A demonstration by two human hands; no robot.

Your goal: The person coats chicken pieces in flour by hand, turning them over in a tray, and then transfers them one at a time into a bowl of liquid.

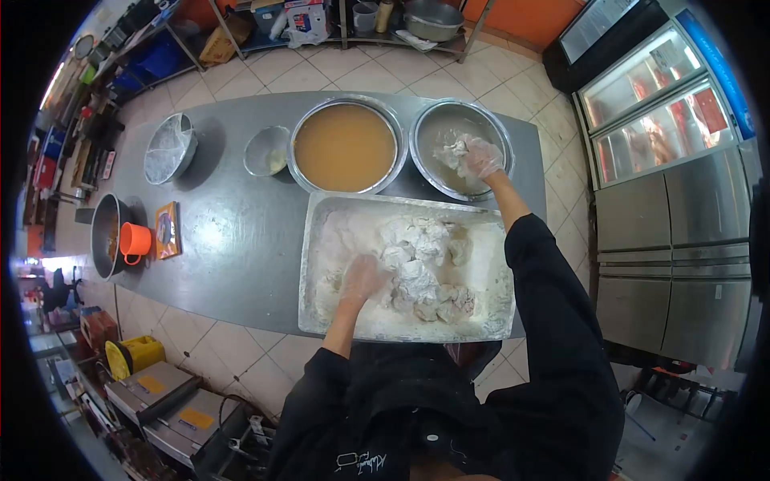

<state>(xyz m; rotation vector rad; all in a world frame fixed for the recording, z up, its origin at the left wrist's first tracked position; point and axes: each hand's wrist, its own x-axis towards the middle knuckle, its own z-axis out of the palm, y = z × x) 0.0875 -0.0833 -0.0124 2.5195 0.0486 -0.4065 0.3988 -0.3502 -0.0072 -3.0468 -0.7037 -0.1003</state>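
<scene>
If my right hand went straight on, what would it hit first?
Beyond its white floury lump, your right hand would probably meet the far wall of the round metal bowl; depth is unclear.

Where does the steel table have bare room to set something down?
On the table, the widest bare patch lies between the flat box and the tray; a smaller one separates the small bowl from the whitish bowl. The right end is crowded: tray, orange-liquid bowl and cloudy-liquid bowl, with left hand and right hand there.
</scene>
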